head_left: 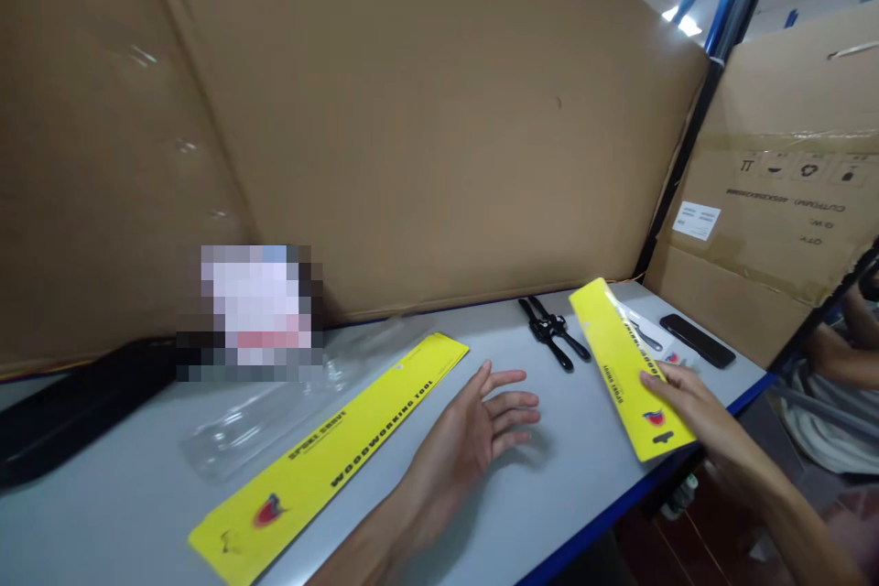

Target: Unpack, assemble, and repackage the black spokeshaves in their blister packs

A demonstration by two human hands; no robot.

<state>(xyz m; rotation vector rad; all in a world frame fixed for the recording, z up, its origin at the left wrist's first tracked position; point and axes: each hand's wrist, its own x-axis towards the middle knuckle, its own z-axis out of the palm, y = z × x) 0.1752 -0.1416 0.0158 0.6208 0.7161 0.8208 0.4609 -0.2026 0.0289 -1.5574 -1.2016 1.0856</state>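
My right hand (693, 407) grips a yellow backing card (628, 375) by its right edge, thumb on the printed face, and holds it tilted above the table's right part. My left hand (467, 430) is over the middle of the table, palm turned up and fingers spread, holding nothing. Beside it on the left lie long yellow cards (330, 458), printed "Spoke Shave" and "Woodworking Tool". Behind those rest clear plastic blister shells (254, 421). Black spokeshaves (553, 332) lie side by side between my hands, near the back.
A black phone-like slab (697, 341) lies at the table's right end, near a partly hidden white printed piece (645, 330). A long black object (82, 412) lies far left. Cardboard (426, 128) walls the back; a printed carton (775, 183) stands right. Another person's arm (844, 348) shows beyond.
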